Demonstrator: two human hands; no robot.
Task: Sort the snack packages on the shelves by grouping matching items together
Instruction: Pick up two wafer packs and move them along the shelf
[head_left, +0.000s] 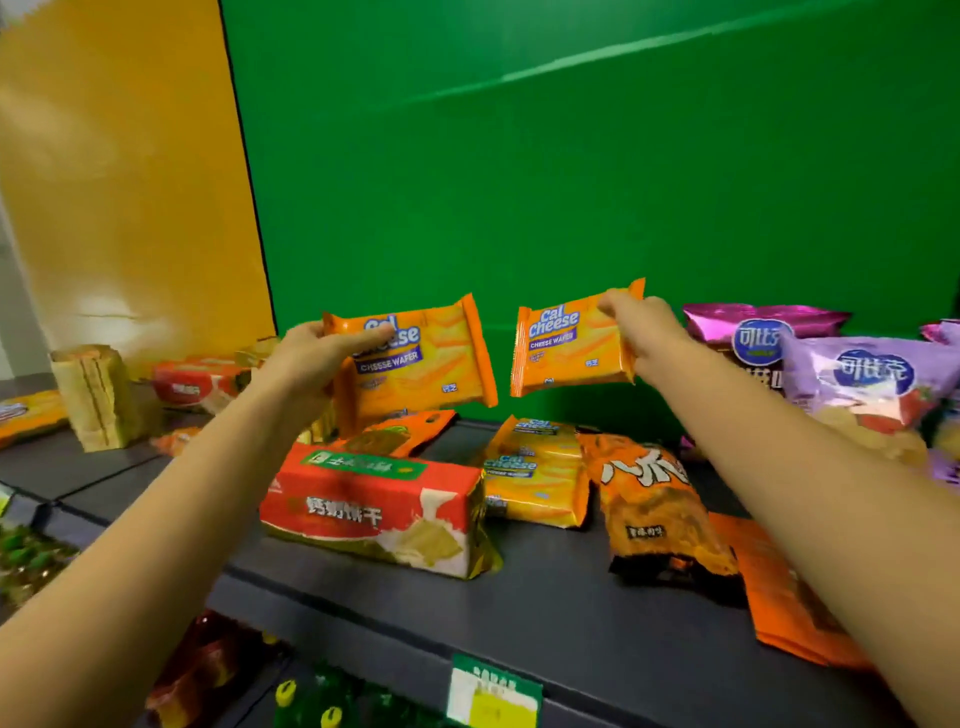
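Observation:
My left hand (311, 358) grips an orange Cal Cheese wafer pack (431, 364) by its left edge and holds it upright above the dark shelf (545, 597). A second, matching Cal Cheese pack (566, 348) hangs beside it, pinched at its upper right corner by my right hand (641, 325). The two packs are a small gap apart in front of the green back wall. Below them, two more Cal Cheese packs (535, 473) lie stacked on the shelf.
A red biscuit pack (374, 509) lies at the shelf front, an orange-black chip bag (654, 504) and a flat orange pouch (779, 587) to its right. Purple chip bags (862, 384) stand at the right. A tan wafer pack (93, 395) and another red pack (197, 384) sit left.

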